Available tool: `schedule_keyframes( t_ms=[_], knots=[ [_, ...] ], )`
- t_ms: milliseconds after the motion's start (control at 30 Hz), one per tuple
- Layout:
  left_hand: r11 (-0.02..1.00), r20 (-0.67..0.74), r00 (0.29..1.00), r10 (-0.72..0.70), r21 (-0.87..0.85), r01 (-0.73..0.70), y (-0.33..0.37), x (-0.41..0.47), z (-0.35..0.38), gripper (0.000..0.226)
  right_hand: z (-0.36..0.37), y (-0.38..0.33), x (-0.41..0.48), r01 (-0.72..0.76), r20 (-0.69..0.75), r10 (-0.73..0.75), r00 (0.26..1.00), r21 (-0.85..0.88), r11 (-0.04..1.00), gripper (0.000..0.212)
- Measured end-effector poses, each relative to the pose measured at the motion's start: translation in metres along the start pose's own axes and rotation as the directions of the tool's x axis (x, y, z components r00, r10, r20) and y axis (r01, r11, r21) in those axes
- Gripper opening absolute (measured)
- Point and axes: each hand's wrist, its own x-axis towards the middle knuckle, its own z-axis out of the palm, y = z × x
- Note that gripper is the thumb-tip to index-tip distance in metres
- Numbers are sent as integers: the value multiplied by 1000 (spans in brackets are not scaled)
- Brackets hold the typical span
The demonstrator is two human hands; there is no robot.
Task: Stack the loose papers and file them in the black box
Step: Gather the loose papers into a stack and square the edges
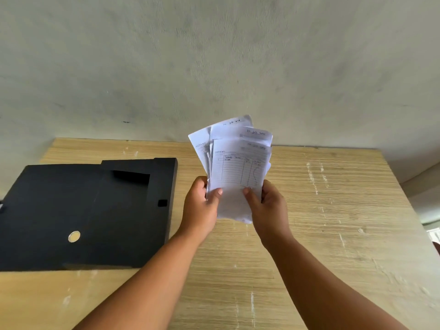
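A bundle of white ruled papers (235, 163) with handwriting is held upright above the table, its sheets fanned unevenly at the top. My left hand (202, 206) grips the bundle's lower left edge, thumb on the front sheet. My right hand (269, 206) grips the lower right edge, thumb also on the front. The black box (95, 210) lies flat on the table to the left of my hands, with a round metal button on its flap and its far end partly open.
The wooden table (333, 222) is scuffed with pale marks and runs to a grey wall behind. Its right edge lies near the frame's right side. The box takes up the table's left part.
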Motion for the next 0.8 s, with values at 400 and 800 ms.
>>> schedule_keyframes(
  t_ms=[400, 800],
  knots=[
    [996, 36, 997, -72, 57, 69, -13, -20, 10, 11, 6, 24, -16, -94, 5, 95, 996, -57, 994, 13],
    [996, -19, 998, -68, 62, 69, -3, -10, 4, 12, 4, 15, -5, -196, 76, 200, 977, -55, 979, 34]
  ],
)
